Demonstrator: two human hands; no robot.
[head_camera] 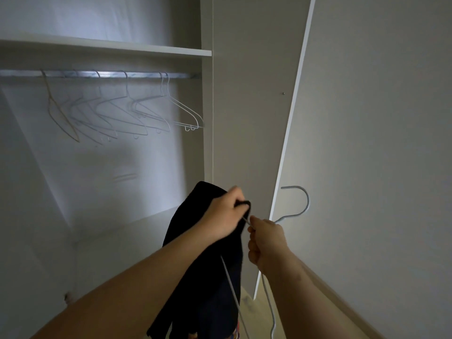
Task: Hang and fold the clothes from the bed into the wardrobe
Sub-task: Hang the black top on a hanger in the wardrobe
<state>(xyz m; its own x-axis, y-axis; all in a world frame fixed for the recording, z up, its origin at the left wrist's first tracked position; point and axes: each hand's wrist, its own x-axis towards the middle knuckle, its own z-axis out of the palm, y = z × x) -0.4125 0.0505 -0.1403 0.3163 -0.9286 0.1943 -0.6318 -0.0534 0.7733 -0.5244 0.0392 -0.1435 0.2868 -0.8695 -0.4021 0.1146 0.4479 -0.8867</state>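
Both forearms reach up from the bottom edge and meet at lower centre of the frame. The left hand is raised, back toward the camera, fingers curled tight around the top edge of a black garment. The garment hangs straight down from that grip, in front of the open wardrobe.

Just to the right, the right hand is fisted around the neck of a white wire hanger. The hook points to the upper right and the frame trails downward.

In the upper left, the rail carries a row of bare hangers under a shelf. The open door stands at centre right.
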